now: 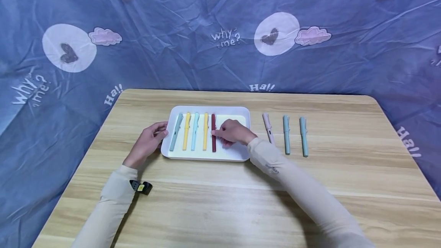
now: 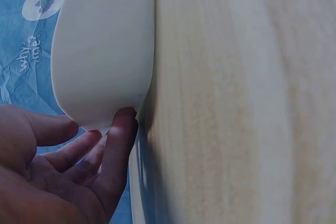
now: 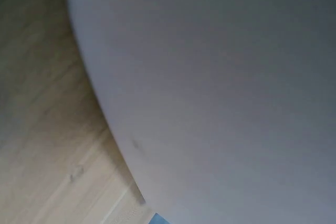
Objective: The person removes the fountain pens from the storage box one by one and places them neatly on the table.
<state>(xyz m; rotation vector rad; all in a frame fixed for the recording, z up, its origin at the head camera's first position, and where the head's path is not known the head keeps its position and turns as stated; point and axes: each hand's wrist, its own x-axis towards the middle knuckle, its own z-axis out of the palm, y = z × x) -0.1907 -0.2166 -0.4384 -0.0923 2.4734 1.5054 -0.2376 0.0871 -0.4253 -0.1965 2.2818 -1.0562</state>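
Blue cloth (image 1: 193, 60), printed with hearts, pink clouds and the words "why me?", hangs beyond both hands, behind a wood-grain bench (image 1: 220, 209). On the bench, between the hands, sits a white tray (image 1: 222, 156). At its left end the left hand (image 1: 146, 144) pinches the tray, thumb at the rim and fingers against the outer wall, as the left wrist view shows up close. Just behind that hand, a black strap (image 1: 141, 187) with a yellow patch is on the sleeve. Reaching in over the tray's right end, the right hand (image 1: 232, 132) pinches the red pen (image 1: 213, 144) near its middle, one fingertip lying across it and the other fingers bent to its right. Left of that hand, the pens in the tray run side by side: the nearer yellow pen (image 1: 205, 133), the pale blue pen (image 1: 195, 131), the farther yellow pen (image 1: 186, 133) and the tilted grey-green pen (image 1: 175, 133), which is closest to the left hand. Right of the right hand, on bare bench, lie the lilac pen (image 1: 267, 123), its lower end hidden by the right sleeve (image 1: 296, 179), then two teal pens (image 1: 286, 135), near each other but apart.
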